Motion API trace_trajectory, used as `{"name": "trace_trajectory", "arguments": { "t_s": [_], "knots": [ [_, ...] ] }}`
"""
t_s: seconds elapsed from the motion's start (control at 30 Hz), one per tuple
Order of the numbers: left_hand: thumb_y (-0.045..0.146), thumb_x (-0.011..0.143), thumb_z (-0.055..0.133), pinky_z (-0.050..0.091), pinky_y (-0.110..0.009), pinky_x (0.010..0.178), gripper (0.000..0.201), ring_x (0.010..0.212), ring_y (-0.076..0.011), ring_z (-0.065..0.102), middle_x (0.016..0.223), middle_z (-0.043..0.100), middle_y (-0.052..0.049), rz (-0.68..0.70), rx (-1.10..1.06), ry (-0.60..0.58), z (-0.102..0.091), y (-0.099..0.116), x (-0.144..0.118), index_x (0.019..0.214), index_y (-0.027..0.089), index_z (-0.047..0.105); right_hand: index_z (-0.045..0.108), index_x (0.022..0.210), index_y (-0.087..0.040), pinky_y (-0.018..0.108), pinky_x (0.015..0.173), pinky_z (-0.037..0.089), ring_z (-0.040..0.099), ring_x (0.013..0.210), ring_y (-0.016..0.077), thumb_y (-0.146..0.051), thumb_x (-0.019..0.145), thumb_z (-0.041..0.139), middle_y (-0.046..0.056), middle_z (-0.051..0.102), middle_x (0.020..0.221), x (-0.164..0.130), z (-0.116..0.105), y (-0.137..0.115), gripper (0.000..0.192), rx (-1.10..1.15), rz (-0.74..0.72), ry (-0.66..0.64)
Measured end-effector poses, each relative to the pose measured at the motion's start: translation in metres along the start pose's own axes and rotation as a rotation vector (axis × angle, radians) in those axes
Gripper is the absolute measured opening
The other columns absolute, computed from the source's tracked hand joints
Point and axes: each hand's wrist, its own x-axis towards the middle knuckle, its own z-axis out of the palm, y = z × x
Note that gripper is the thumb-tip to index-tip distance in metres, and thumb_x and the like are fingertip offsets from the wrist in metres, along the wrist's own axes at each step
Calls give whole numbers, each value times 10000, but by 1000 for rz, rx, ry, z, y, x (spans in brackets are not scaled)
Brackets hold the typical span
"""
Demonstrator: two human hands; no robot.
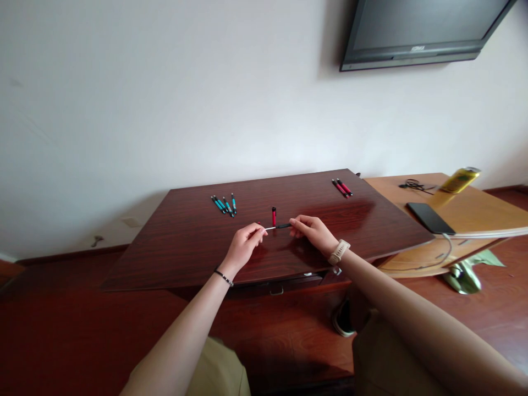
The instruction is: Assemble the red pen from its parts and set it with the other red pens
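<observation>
My left hand (247, 242) is closed in a pinch on a thin white pen refill (270, 228). Opposite it, my right hand (309, 226) pinches a black pen part (284, 225), its tip meeting the refill's end; whether the refill is inside it I cannot tell. Just behind the two pieces is a red pen barrel (274, 216) with a black clip end, its lower end near the refill. Several teal-and-black pens (223, 204) lie to the far left of my hands. Two red-and-black pens (342, 188) lie at the back right of the dark wooden table (185, 242).
A lighter wooden cabinet (495, 206) adjoins the table on the right. On it are a black phone (430, 218) with a white cable, a coiled black cable (414, 185) and a yellow can (461, 180). A television (416, 33) hangs on the wall above.
</observation>
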Motion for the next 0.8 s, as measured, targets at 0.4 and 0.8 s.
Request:
{"name": "trace_trajectory", "arguments": {
  "t_s": [0.4,0.8],
  "knots": [
    [413,1010,604,459,-275,787,290,788,-180,631,839,723,-27,89,188,-60,6,14,-3,871,189,723,697,755,-213,312,656,463,598,629,181,-696,1009,552,28,701,668,-6,15,-3,565,-160,-46,-56],
    [447,1026,600,478,-273,769,303,761,-175,654,868,753,-23,77,230,-94,8,17,-5,951,195,749,685,697,-218,304,645,444,592,570,170,-715,1027,498,10,670,598,-9,22,-8,625,-241,-51,-57]
  ]
}}
